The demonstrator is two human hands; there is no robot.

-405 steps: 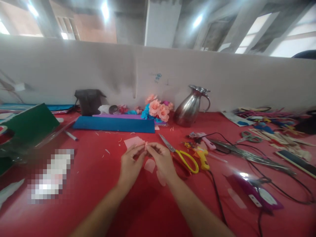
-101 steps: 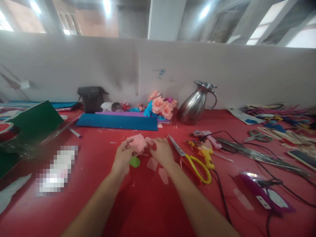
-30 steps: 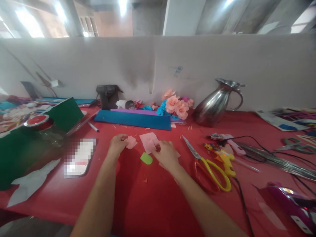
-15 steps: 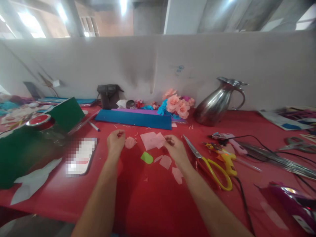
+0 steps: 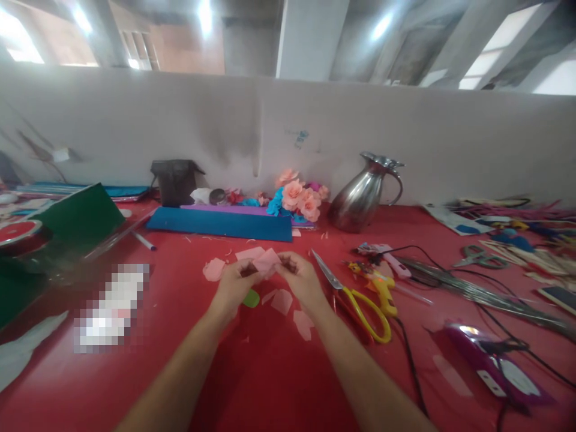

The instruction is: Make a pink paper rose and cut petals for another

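Note:
Between my two hands I hold a small square of pink paper, raised a little over the red table. My left hand pinches its left side, fingers closed. On its right side, my right hand grips it the same way. Behind it lies another pink paper piece, partly covered by the held one. Near my left hand are a pink petal-shaped cutout and a green rounded piece, the latter partly hidden. Pink rounded petals lie just below my right hand, with one more beside the wrist.
Yellow-handled scissors and a yellow glue gun with a cord lie to the right. Further right are a purple device and thin wires. A steel jug, paper flowers and a blue paper strip stand behind.
My left hand has moved right to join my right hand and now pinches the pink paper too. The view has swung to the right.

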